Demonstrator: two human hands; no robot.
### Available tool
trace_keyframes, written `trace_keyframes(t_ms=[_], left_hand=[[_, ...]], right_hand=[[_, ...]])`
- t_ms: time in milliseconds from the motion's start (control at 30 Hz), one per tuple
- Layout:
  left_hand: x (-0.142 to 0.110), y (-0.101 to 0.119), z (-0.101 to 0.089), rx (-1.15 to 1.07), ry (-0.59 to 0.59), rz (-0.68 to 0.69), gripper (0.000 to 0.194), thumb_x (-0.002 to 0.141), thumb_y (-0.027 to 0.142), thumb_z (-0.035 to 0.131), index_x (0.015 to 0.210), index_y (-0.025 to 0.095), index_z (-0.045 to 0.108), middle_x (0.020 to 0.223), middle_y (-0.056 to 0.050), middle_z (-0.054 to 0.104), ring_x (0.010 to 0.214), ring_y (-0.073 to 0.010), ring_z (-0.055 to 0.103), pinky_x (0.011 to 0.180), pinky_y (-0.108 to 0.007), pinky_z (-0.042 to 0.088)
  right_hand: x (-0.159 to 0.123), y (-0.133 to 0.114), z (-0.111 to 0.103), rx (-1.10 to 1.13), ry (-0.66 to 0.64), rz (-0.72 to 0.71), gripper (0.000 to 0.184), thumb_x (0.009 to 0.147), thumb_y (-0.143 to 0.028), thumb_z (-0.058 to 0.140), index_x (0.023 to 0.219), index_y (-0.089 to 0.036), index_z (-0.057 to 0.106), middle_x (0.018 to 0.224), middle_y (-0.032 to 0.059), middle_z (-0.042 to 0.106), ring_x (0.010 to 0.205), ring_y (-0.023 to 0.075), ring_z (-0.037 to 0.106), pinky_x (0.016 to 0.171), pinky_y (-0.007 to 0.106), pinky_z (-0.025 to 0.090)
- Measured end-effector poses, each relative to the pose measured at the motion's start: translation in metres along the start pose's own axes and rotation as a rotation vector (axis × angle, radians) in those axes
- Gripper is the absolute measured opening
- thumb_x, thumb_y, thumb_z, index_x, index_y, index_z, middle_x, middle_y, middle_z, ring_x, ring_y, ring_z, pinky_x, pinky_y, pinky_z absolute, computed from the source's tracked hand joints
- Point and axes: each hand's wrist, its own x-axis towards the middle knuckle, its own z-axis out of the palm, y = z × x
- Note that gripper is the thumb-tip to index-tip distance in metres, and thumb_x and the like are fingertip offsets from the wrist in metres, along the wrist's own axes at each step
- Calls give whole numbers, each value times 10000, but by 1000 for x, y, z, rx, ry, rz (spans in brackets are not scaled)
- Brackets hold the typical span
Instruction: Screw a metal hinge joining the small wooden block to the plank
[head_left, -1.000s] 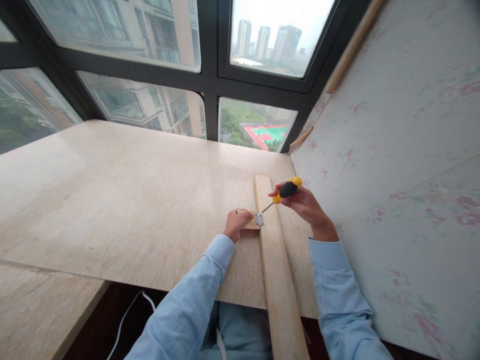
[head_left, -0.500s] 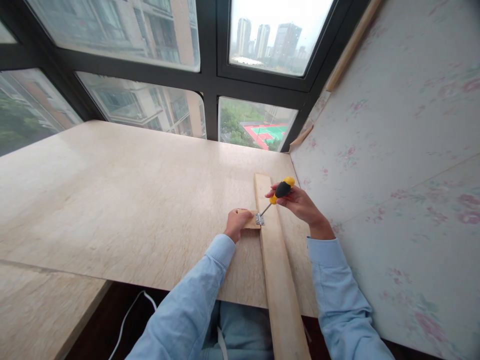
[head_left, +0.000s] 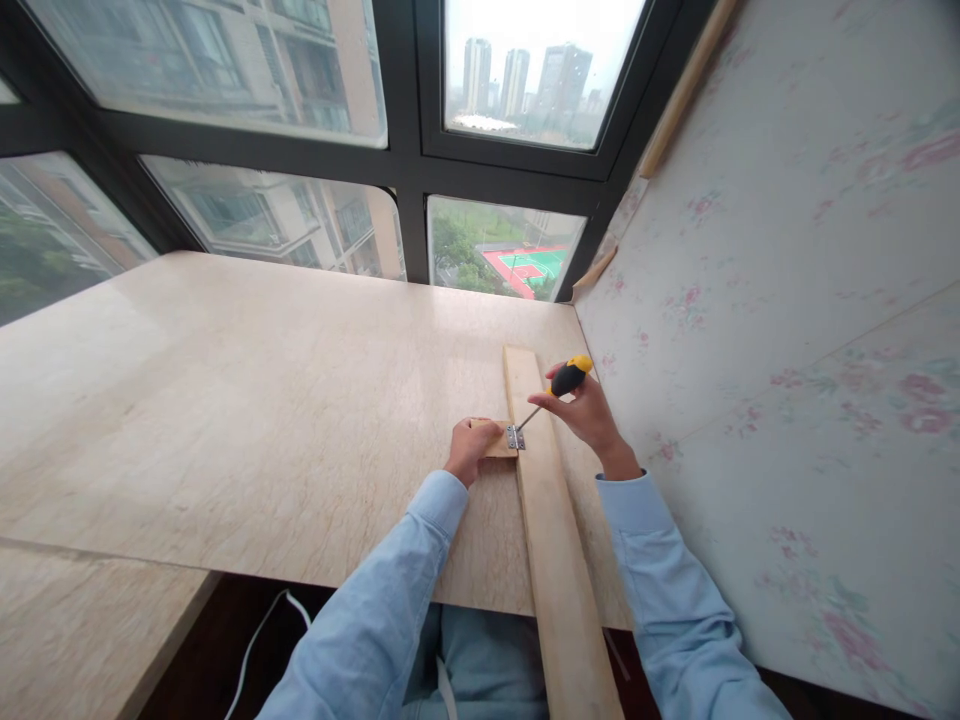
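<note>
the hinge [head_left: 516,437] spans block [head_left: 504,451] and plank [head_left: 559,550] on the worktop [head_left: 285,400]. at nine o'clock from it, the left hand [head_left: 468,450] has its fingers clamped on the block; at two o'clock, the right hand's [head_left: 590,415] fingers grip the screwdriver [head_left: 570,377], tip at the hinge.

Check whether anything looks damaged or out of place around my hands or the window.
Yes: a tan, ragged strip juts from the white floral-patterned wall beside the dark-framed window, perhaps peeling. Nothing looks odd around the small silver metal hinge or long pale wooden board.
</note>
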Motion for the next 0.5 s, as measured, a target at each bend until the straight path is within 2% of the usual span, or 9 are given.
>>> trace_keyframes(t_ms=[67,100,200,300,400,500], left_hand=[[0,0,0,-5,-4,3,302,579,140,728,859,143,617,735,-31,657,642,-170,623,564,-262,460],[0,0,0,-8,-8,6,295,579,139,727,852,141,616,732,-32,656,638,-168,621,562,-262,459],[-1,1,0,-15,-20,6,278,580,131,725,832,145,609,724,-26,652,631,-166,621,555,-259,455],[-3,3,0,-27,-13,-6,277,581,121,726,829,151,607,717,-17,649,629,-163,623,555,-257,455],[-3,3,1,-38,-8,-7,276,579,101,719,827,146,607,708,-15,646,620,-159,619,558,-257,459],[-1,1,0,-52,-32,-1,274,581,115,714,833,143,609,707,-20,650,621,-165,623,563,-265,466]], right_hand=[[-4,5,7,-30,68,4,514,620,-578,842,873,-201,603,822,45,640,830,242,629,848,441,522],[-6,8,10,17,62,-2,496,669,-590,807,901,-207,595,861,58,649,879,253,638,881,454,518],[-12,10,14,305,-88,-10,474,798,-540,722,1135,-249,559,1160,93,667,1154,260,615,1044,480,457],[-14,5,11,565,-226,29,519,837,-428,705,1300,-319,498,1389,60,596,1365,232,490,1174,498,335],[-16,-2,6,671,-237,45,489,822,-375,714,1280,-329,547,1416,36,588,1401,235,456,1206,510,287],[-16,-5,3,647,-198,38,442,829,-364,730,1242,-306,584,1333,49,649,1288,245,573,1158,515,367]])
